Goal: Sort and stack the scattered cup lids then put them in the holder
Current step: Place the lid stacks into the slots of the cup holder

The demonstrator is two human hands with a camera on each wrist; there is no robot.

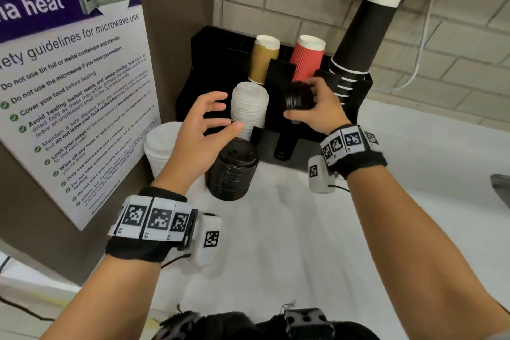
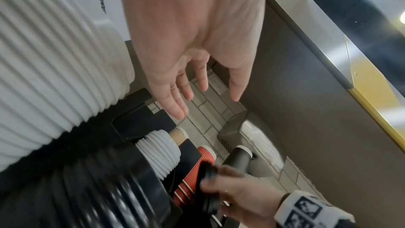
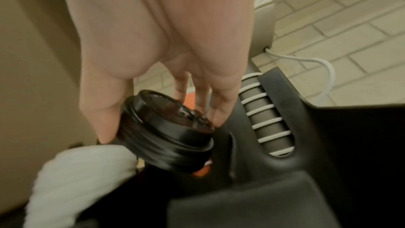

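- The tall white lid stack (image 1: 162, 149) stands on the counter (image 1: 414, 152) at far left, close against the poster wall (image 1: 69, 91), so there is little room to get fingers behind it.
- The left hand (image 1: 201, 130) hovers with fingers spread and relaxed, holding nothing, between that stack and the white lids in the holder (image 1: 249, 106). A careless sweep here could knock either column over.
- Just below it, the large black lid stack (image 1: 233, 171) sits on the counter in front of the holder (image 1: 209, 44). It is tall and, I judge, easy to topple if the wrist brushes it.
- The right hand (image 1: 314, 105) grips a short stack of small black lids (image 1: 299, 96), thumb on one side and fingers on the other (the right wrist view shows this plainly), tilted over the holder's middle slot.
- Risk: the tilted stack could catch on the slot's divider edge or the red cup (image 1: 307, 58) behind it and fan apart.
- To the right, the black cups (image 1: 358, 44) crowd the holder's edge; beyond them the counter gives open room for withdrawing.
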